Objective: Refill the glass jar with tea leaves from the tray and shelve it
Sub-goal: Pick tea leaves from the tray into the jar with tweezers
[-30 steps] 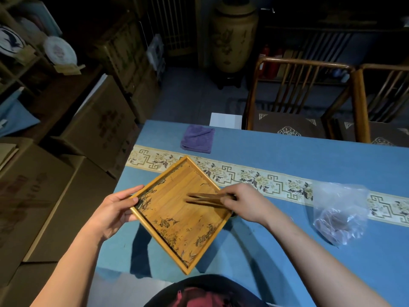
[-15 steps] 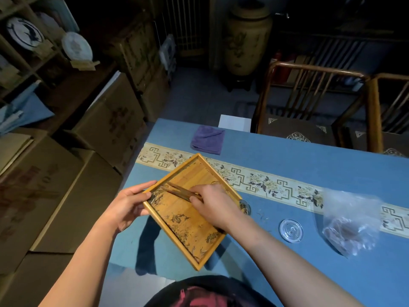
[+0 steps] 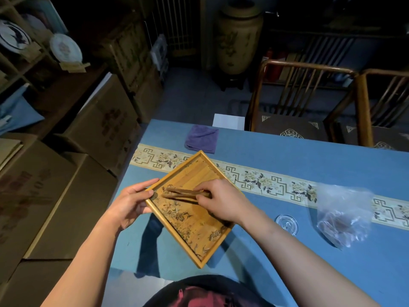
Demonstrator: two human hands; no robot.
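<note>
A square bamboo tray (image 3: pixel 199 171) is held tilted above the blue table, one corner towards me. Loose tea leaves (image 3: pixel 177 212) lie scattered along its lower left side. My left hand (image 3: pixel 130 202) grips the tray's left corner, thumb over the rim. My right hand (image 3: pixel 219 201) holds wooden tongs (image 3: pixel 183 193) flat across the tray, tips pointing left near the left corner. A round glass lid (image 3: pixel 286 224) lies on the table to the right. The glass jar itself is hidden, probably behind the tray and my right hand.
A clear plastic bag (image 3: pixel 342 216) lies at the right on the table (image 3: pixel 287 156). A purple cloth (image 3: pixel 202 138) sits near the far edge. Two wooden chairs (image 3: pixel 294 96) stand behind the table. Cardboard boxes (image 3: pixel 99 122) and shelves with plates (image 3: pixel 64 48) fill the left.
My right hand has swept the tongs leftwards across the tray to its left corner. The view has shifted, bringing the glass lid into sight.
</note>
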